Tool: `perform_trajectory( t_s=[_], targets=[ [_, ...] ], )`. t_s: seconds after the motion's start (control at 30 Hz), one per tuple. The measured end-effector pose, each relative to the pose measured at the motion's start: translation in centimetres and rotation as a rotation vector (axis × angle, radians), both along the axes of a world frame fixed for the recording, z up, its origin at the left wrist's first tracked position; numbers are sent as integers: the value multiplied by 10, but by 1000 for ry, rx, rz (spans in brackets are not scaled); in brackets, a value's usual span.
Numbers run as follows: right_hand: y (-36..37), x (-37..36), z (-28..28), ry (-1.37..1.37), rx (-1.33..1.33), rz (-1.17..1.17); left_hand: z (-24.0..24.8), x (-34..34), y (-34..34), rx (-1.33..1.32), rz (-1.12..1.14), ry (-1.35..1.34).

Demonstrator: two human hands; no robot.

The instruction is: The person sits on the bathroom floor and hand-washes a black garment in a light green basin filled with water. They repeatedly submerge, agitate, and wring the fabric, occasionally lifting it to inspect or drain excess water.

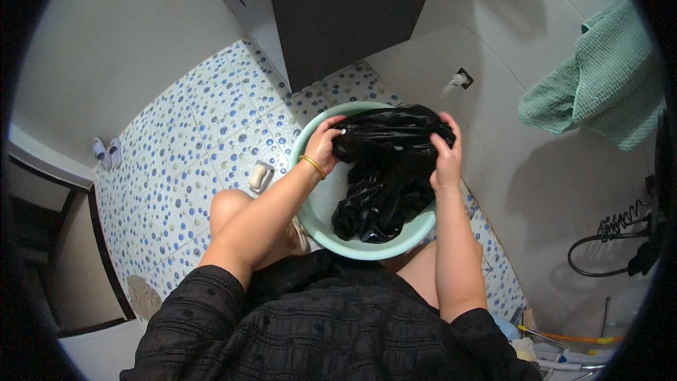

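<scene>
A wet black garment (386, 169) lies bunched in a pale green basin (319, 204) on the tiled floor in front of me. My left hand (323, 144) grips the garment's upper left end; a yellow bangle sits on that wrist. At the garment's upper right end my right hand (446, 155) is closed on the cloth. The part between both hands is lifted and stretched above the basin, and the rest hangs down into it. I am crouched with my knees on either side of the basin.
A bar of soap in a dish (259, 176) lies on the blue-dotted tile floor (190, 148) left of the basin. A dark cabinet (338, 14) stands behind. A green towel (599, 85) hangs at right, a coiled hose (613, 233) below it. White slippers (107, 152) sit far left.
</scene>
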State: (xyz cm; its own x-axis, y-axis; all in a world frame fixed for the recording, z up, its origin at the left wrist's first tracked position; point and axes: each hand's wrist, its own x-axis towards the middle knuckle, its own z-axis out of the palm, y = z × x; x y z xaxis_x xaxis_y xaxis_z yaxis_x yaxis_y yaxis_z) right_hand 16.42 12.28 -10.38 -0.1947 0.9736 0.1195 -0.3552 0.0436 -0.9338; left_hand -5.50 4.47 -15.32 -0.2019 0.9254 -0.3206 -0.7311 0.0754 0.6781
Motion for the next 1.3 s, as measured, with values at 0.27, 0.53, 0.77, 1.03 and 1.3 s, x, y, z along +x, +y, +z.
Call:
perform_trajectory(
  t_s=[0.27, 0.53, 0.77, 1.03, 1.3],
  targets=[
    [-67, -62, -56, -1357, 626, 483, -48, 17, -16, -566, -347, 1602],
    [-68, -83, -168, -1420, 1010, 269, -70, 20, -14, -696, -435, 1533],
    [0, -77, -163, -712, 162, 191, -83, -2, 7, -390, 54, 703],
    [-69, -89, -19, -603, 447, 8, -12, 28, 2, -284, 96, -32],
    [-63, -79, -58, -785, 453, -101, -5, 41, 6, -225, -8, 531]
  ],
)
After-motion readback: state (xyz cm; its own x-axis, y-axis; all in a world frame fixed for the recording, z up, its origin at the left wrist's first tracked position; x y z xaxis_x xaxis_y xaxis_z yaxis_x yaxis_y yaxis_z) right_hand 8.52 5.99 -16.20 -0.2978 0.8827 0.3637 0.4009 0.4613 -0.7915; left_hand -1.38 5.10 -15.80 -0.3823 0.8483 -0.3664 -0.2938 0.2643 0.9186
